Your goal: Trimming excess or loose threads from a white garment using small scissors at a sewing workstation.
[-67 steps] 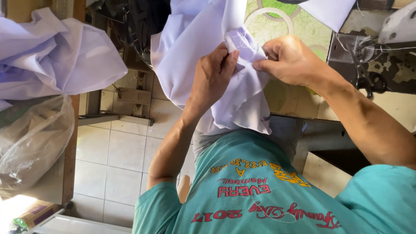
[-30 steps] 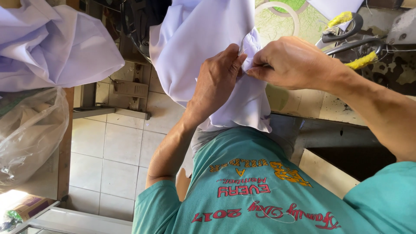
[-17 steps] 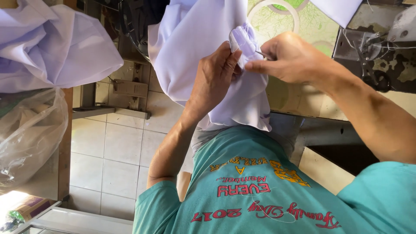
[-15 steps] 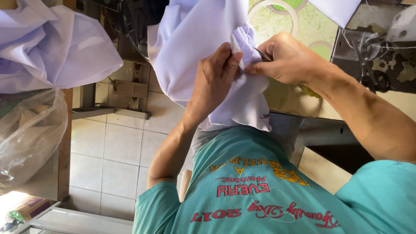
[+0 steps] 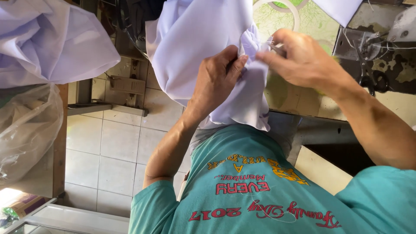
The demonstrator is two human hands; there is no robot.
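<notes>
— What do the hands have hold of?

— A pale lavender cloth [image 5: 203,47], thin, smooth and softly creased, hanging in loose folds from the far edge of the view toward the person's teal shirt [image 5: 260,190]. The left hand [image 5: 216,78] is closed on a bunched fold at the cloth's right edge, thumb and fingers pinched together. The right hand [image 5: 303,58] is curled just beside it, fingertips pinching the same puckered bit of fabric, with something thin and pale between them that is too small to identify.

— And around them?

— On the right, a worn surface [image 5: 303,104] with a green leafy patterned covering carries a white ring [image 5: 277,5] and dark-handled scissors [image 5: 372,78] on a scuffed metal plate. On the left lie another heap of the same lavender fabric [image 5: 47,43], a crinkled clear plastic bag [image 5: 26,130] and a pale tiled floor [image 5: 117,147].

— What differs from half a second ago?

— Little: the hands stay pinched on the same fold, the right one lifted slightly away so the puckered fabric shows between them.
</notes>
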